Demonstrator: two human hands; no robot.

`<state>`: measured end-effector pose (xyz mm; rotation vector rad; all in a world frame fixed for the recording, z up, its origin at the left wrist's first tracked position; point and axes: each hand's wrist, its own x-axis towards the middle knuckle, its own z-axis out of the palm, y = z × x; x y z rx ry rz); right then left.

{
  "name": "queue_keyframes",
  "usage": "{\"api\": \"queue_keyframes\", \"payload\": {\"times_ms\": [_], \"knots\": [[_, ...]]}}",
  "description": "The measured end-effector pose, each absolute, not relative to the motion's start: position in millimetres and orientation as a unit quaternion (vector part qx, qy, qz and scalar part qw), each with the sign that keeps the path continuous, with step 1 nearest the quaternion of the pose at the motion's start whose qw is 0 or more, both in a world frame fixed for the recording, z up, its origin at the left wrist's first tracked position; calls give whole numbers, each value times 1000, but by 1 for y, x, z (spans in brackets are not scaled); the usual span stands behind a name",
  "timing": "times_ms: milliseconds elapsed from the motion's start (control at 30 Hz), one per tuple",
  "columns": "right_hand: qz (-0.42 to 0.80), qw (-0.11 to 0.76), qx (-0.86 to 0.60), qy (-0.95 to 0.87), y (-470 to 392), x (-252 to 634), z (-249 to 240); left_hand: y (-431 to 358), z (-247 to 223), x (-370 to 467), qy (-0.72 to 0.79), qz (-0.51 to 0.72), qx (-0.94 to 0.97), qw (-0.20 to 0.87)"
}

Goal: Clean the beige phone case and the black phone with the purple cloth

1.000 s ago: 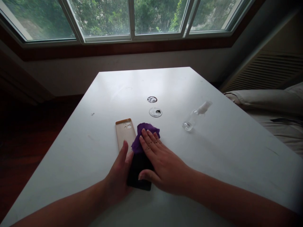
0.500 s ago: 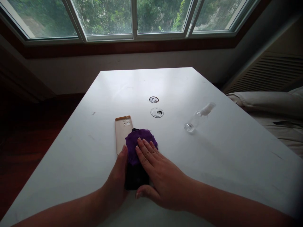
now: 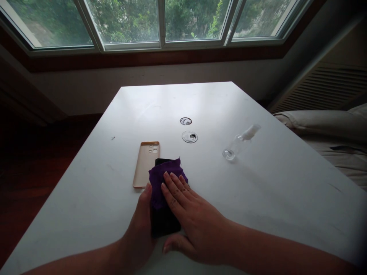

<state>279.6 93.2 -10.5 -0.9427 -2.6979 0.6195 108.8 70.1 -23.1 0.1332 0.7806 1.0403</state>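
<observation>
A black smartphone (image 3: 164, 224) lies at the near middle of the table, partly covered by a purple cloth (image 3: 157, 182). My left hand (image 3: 137, 226) grips the phone along its left edge, thumb up against the side; its other fingers are mostly hidden. Flat on the cloth rests my right hand (image 3: 195, 221), fingers stretched out together and thumb spread apart, pressing the cloth against the phone. Just left of the phone's top, a beige phone case (image 3: 142, 168) with camera cutouts lies on the table.
A clear spray bottle (image 3: 235, 146) with a white top lies on its side to the right on the white table (image 3: 97, 206). Two round grommets, one being the nearer disc (image 3: 185, 136), sit in the tabletop. Beige cushions (image 3: 321, 124) stand at the right; windows (image 3: 129, 23) are behind.
The cloth and both hands have moved slightly toward me, baring more of the phone's top edge. The phone has shifted slightly nearer. The case has turned, its near end swinging left.
</observation>
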Motion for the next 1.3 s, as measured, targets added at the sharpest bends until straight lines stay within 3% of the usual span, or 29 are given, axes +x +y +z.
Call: {"api": "queue_keyframes", "payload": {"times_ms": [167, 400, 633, 933, 1133, 1300], "knots": [[170, 120, -336, -919, 96, 282, -17, 90, -12, 107, 343, 421, 47, 838], [214, 111, -245, -939, 97, 285, -15, 103, -8, 101, 342, 366, -28, 865], [203, 94, -363, -905, 117, 292, -7, 103, -12, 104, 254, 380, 42, 888], [267, 99, -220, -933, 94, 291, -1, 103, -12, 102, 326, 331, -11, 886], [233, 85, -374, -894, 111, 301, -4, 104, -12, 112, 275, 375, 52, 884], [255, 123, -236, -930, 84, 294, 2, 103, -16, 102, 295, 316, 34, 901]]}}
